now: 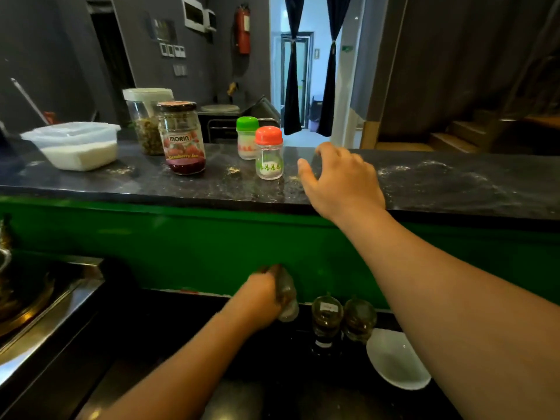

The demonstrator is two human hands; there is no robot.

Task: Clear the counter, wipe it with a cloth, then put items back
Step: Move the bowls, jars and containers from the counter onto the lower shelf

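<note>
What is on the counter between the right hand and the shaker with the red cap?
Nothing stands there. In the head view, only bare dark counter with some crumbs separates the right hand from the red-capped shaker.

the room is dim, grey walls soaking up what light there is. the brightest spot is the doorway (306,71) at the back, washed out in pale blue-white. soft sheen lies on the dark desk (454,183) top, and a sharper glint runs along the steel edge (45,301) low on the left. the left hand (260,298) and the glass it holds are smeared with motion blur. straight lines bow toward the picture's edges, and the lower corners sink into near black
</note>
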